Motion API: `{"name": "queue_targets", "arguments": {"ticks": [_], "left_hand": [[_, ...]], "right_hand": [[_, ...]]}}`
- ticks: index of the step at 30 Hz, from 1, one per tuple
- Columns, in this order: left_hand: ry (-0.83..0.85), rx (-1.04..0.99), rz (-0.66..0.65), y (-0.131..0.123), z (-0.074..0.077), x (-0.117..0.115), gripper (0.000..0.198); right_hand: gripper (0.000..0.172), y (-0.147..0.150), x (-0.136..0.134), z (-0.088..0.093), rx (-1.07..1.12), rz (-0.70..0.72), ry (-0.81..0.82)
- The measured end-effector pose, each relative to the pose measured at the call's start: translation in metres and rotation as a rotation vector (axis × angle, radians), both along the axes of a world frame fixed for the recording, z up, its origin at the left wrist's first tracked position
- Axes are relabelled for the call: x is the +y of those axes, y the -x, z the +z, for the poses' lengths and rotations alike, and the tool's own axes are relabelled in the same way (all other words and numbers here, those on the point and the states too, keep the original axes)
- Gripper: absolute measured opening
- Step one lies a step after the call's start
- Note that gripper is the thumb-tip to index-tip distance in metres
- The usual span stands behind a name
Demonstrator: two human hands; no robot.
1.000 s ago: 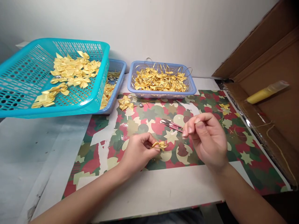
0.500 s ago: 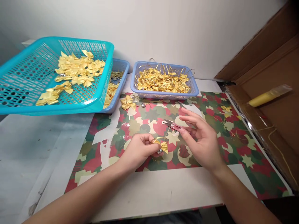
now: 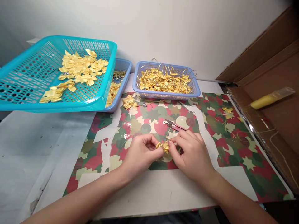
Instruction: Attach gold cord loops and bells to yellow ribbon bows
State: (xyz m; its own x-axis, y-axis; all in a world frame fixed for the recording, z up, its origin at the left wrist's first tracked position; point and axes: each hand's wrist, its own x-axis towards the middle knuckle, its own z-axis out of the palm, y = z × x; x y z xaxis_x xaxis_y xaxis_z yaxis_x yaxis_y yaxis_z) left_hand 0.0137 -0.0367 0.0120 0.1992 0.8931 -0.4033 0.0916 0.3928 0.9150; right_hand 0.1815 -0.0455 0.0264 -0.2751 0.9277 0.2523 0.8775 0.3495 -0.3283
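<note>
A small yellow ribbon bow (image 3: 166, 147) sits between my two hands above the patterned sheet. My left hand (image 3: 143, 152) pinches its left side with thumb and forefinger. From the right, my right hand (image 3: 192, 152) closes thumb and forefinger on the gold cord (image 3: 164, 143) that runs across the bow. My fingers cover part of both. Just beyond the right knuckles lie thread snips (image 3: 174, 125) with dark blades and red handles, flat on the sheet. Farther back, a loose yellow bow (image 3: 130, 102) rests beside a small silver bell-like piece (image 3: 144, 105).
A turquoise basket (image 3: 93, 104) of yellow bows stands at left, overlapping a blue basket (image 3: 127, 70) with bows and gold cords. Another blue basket (image 3: 167, 95), full of corded bows, is against the wall. At right, a cardboard box (image 3: 263, 71) has a yellow tube (image 3: 268, 99) by it.
My right hand has come left and down from beside the snips and closed at the bow. The silver piece at the bow is now hidden. The view has shifted slightly.
</note>
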Motion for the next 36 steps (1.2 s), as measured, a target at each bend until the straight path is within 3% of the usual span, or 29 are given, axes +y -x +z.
{"name": "queue_targets", "arguments": {"ticks": [5, 10, 16, 23, 30, 36], "left_hand": [[-0.12, 0.088, -0.032, 0.0, 0.0013, -0.003, 0.011], [-0.171, 0.12, -0.055, 0.0001, 0.0032, -0.0053, 0.013], [-0.093, 0.077, -0.045, -0.0014, 0.0025, -0.0035, 0.012], [-0.016, 0.009, -0.012, -0.0004, 0.0022, 0.0007, 0.012], [-0.001, -0.041, 0.005, 0.0005, 0.0007, 0.0008, 0.013], [-0.004, -0.023, -0.004, 0.0008, 0.001, 0.0013, 0.013]], "right_hand": [[0.026, 0.0036, -0.0039, 0.0011, 0.071, -0.031, 0.082], [0.032, 0.0065, -0.0023, 0.0016, 0.194, -0.015, 0.322], [0.019, 0.0087, 0.0006, 0.0001, 0.467, -0.03, 0.399], [0.02, 0.0076, 0.0044, 0.0075, 0.628, -0.005, 0.503], [0.011, 0.0057, 0.0022, 0.0051, 0.372, 0.016, 0.351], [0.017, 0.0063, 0.0009, 0.0037, 0.562, 0.067, 0.342]]}}
